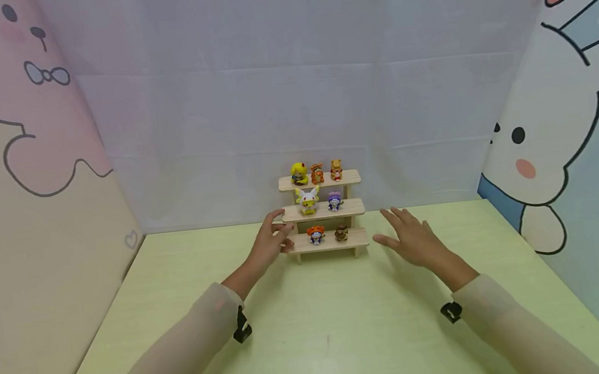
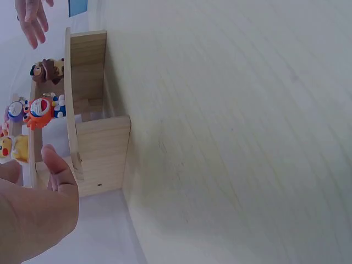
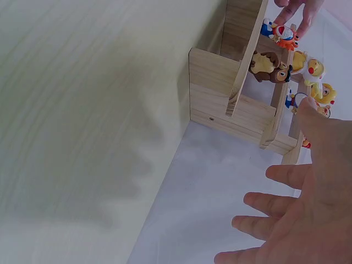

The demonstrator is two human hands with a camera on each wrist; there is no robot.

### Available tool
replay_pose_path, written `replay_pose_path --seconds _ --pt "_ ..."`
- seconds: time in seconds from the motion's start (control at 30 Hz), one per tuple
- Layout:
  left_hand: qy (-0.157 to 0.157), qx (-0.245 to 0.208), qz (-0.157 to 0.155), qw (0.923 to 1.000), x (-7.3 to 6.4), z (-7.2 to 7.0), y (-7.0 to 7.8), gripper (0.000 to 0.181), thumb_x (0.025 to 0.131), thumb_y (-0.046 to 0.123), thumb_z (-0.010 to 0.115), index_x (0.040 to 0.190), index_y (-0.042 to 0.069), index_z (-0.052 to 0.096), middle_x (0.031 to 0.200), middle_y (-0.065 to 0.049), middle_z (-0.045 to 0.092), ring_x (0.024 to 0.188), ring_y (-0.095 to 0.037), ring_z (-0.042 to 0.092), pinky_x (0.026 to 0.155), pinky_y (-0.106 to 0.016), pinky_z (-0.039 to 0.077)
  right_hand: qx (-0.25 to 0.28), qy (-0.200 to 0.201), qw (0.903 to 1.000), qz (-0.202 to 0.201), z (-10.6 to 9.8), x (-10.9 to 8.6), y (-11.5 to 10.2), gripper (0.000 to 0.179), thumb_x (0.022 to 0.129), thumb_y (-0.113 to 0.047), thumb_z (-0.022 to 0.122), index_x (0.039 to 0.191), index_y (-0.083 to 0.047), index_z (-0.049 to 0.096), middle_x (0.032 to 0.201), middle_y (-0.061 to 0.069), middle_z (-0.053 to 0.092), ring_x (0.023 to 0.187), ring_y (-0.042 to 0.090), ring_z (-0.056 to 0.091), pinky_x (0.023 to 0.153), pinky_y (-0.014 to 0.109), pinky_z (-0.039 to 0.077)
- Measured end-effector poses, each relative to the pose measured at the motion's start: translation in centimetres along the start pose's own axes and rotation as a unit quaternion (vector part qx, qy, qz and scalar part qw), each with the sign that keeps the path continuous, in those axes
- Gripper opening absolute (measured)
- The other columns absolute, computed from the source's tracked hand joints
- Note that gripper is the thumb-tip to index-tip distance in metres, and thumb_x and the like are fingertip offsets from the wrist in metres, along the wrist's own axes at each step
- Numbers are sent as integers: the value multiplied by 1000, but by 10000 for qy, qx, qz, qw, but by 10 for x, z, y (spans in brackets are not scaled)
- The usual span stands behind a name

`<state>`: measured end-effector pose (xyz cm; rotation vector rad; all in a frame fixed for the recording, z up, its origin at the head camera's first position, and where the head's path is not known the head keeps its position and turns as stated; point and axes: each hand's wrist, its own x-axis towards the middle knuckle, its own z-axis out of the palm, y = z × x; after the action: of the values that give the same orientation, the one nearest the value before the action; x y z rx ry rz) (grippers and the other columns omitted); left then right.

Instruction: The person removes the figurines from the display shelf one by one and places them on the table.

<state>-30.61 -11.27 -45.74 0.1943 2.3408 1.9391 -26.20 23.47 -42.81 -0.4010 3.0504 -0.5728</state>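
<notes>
A three-tier wooden display stand (image 1: 327,242) stands on the table against the white backdrop. Three figurines are on its top step, among them a yellow-haired one (image 1: 299,175). The middle step carries a white-eared figurine (image 1: 308,200) and a purple-hatted one (image 1: 335,201). On the lowest are an orange-haired figurine (image 1: 315,235) and a brown owl-like one (image 2: 50,70). My left hand (image 1: 271,239) is at the stand's left end, thumb and fingers apart, fingertips right at the step edges. Off the stand's right end, my right hand (image 1: 411,237) reaches forward with fingers spread, holding nothing.
The pale yellow-green table (image 1: 315,331) extends in front of the stand. A white cloth backdrop (image 1: 248,113) rises behind it. Side panels carry a pink bear drawing (image 1: 47,134) on the left and a white rabbit drawing (image 1: 548,155) on the right.
</notes>
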Motion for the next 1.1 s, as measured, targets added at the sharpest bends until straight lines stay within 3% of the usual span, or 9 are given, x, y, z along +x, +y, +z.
replay_pose_path --seconds 0.13,0.37,0.63,0.93,1.1 --pt "54 -852 -347 9957 5 5 2 48 109 17 55 154 15 39 120 -19 57 77 -16 69 67 -27 60 70 -8 10000 -53 -1 3 -1 83 105 -61 46 163 -5 25 165 29 21 151 52 18 112 82 15" --pt "28 -1672 -463 9848 8 17 7 38 110 17 51 146 9 41 111 -18 56 87 -23 69 83 -41 63 189 -37 9998 -38 -2 7 -2 84 105 -61 45 163 -5 22 166 28 18 151 52 19 114 80 13" --pt "304 -1879 -441 9807 14 22 1 29 111 16 49 140 12 43 96 -14 56 78 -21 66 71 -34 64 274 17 9996 -105 -6 12 -2 85 105 -61 44 164 -5 21 166 30 18 148 55 24 115 77 21" --pt "667 -1659 -306 9834 15 30 -3 27 112 25 48 136 13 48 80 -8 54 66 -18 64 60 -29 61 472 262 9982 -277 -16 21 -10 78 107 -55 47 162 -3 26 164 30 23 146 54 29 115 72 29" --pt "745 -1559 -271 9846 16 31 -6 25 112 24 48 136 16 48 81 -8 54 65 -18 64 60 -30 61 818 601 9939 -440 -21 32 -10 72 108 -49 50 159 -1 34 160 28 35 145 50 36 116 67 32"
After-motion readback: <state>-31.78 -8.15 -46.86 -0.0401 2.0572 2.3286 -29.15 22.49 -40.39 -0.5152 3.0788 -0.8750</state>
